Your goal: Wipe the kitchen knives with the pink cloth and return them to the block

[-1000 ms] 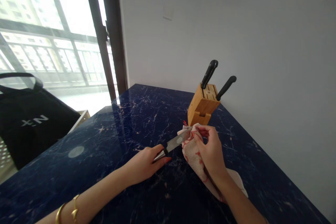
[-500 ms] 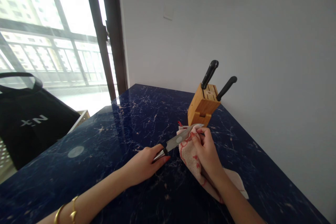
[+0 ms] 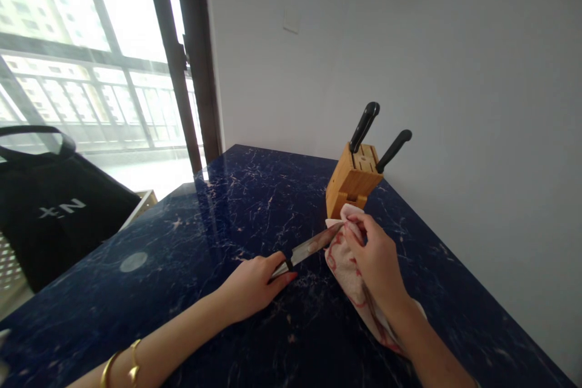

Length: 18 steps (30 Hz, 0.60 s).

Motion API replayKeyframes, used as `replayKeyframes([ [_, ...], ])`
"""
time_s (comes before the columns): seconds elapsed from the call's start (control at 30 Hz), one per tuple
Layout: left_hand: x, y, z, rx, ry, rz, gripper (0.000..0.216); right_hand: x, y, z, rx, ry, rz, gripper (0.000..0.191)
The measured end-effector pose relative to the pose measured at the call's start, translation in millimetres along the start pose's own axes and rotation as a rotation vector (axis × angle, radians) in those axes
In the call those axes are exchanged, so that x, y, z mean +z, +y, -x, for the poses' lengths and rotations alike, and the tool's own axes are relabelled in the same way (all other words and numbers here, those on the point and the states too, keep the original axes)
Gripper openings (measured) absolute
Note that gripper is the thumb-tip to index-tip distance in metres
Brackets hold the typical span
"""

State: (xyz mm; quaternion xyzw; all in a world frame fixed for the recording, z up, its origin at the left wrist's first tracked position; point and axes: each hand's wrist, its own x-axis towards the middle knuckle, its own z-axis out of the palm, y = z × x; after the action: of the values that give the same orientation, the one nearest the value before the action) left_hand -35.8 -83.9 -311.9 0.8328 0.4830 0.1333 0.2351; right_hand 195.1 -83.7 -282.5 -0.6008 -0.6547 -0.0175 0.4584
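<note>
My left hand (image 3: 257,285) is closed around the handle of a kitchen knife (image 3: 313,247), whose blade points right and away from me. A pale cloth with a red pattern (image 3: 348,276) is pinched in my right hand (image 3: 375,248), folded over the blade's tip and hiding it. The rest of the cloth hangs down beneath my right wrist onto the table. Just beyond the cloth stands a wooden knife block (image 3: 352,179). Two black-handled knives sit in it: one knife (image 3: 364,127) upright at the left, another knife (image 3: 394,150) leaning right.
The dark blue marble-patterned table (image 3: 254,194) runs up to a grey wall (image 3: 409,42). A black bag (image 3: 68,212) stands off the table's left side, beside a pale perforated basket (image 3: 140,209). A round pale spot (image 3: 133,262) shows on the tabletop. Windows are at the left.
My right hand and the cloth have slid a little right along the blade to its tip, uncovering more of the blade. My left hand keeps its grip on the handle, shifting slightly right.
</note>
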Motion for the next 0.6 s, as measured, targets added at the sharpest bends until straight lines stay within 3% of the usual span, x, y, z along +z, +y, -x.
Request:
replayKeyframes([
  [0.13,1,0,1,0.036,-0.001,0.003,0.031,15,-5,9,-0.053,-0.097,-0.030,0.017],
  [0.33,1,-3,-1,0.027,-0.003,0.053,0.033,27,-10,20,0.001,-0.189,-0.076,0.012],
  [0.5,1,-4,-1,0.025,-0.009,0.071,0.033,25,-4,17,0.105,-0.156,-0.208,0.012],
  [0.6,0,-4,-1,0.027,-0.007,0.097,0.034,25,4,13,0.246,-0.093,-0.373,0.030],
])
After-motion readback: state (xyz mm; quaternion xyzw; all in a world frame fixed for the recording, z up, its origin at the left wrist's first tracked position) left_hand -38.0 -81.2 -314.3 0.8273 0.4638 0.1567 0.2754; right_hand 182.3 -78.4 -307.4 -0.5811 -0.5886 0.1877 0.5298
